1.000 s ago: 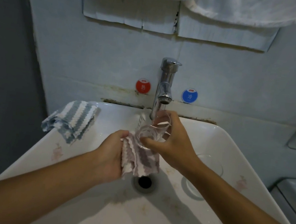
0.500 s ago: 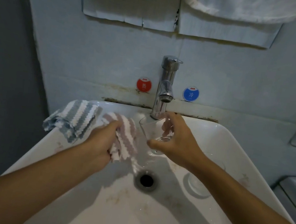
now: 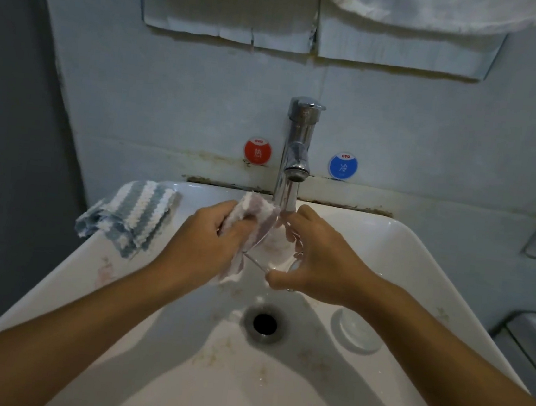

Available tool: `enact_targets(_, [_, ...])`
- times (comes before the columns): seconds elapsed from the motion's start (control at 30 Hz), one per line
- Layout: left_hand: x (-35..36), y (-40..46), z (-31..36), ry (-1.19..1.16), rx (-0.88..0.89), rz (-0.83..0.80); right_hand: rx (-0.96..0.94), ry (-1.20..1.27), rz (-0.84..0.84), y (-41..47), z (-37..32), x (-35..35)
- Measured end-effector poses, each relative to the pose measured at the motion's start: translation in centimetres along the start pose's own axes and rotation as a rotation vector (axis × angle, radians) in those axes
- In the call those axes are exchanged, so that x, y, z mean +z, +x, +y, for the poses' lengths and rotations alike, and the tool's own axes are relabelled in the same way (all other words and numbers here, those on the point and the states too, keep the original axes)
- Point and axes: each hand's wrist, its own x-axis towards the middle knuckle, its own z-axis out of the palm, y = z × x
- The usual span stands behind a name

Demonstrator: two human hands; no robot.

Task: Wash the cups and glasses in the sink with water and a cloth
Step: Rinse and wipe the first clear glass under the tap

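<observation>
Two hands meet over the white sink (image 3: 426,252), directly under the chrome tap (image 3: 294,159). Between them is a clear glass (image 3: 275,250), tilted on its side with its mouth turned toward the left hand and its base toward the right. The right hand (image 3: 317,257) grips the glass from the right side: its fingers curl over the top of the base end and its thumb reaches along underneath, toward the rim. The left hand (image 3: 213,236) is closed round a bunched pink-and-white striped cloth (image 3: 254,221), which it holds against the open end of the glass; the cloth's upper edge sticks up above the knuckles, and a loose end hangs down below the palm. Whether any of the cloth goes inside the glass is hard to tell, since the glass is transparent and the hands crowd it. Below the hands, the drain (image 3: 264,323) sits in the middle of the basin, and a second glass (image 3: 355,331) lies in the basin to the right of it, partly hidden behind the right forearm. A blue-and-white striped cloth (image 3: 133,215) lies draped over the sink's back left corner, well apart from the left hand. On the wall behind, a red sticker (image 3: 257,152) is to the left of the tap and a blue sticker (image 3: 342,166) is to its right.
</observation>
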Motion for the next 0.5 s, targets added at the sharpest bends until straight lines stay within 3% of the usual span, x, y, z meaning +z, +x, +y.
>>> enact_targets(0.2, [0.5,-0.1,0.1,-0.103,-0.064,-0.219,-0.08,-0.096,-0.007,-0.1,-0.2,0.1])
enact_targets(0.5, [1.7,0.6,-0.4,-0.231,-0.233,-0.311,-0.105,-0.214,-0.041,-0.3,-0.5,0.3])
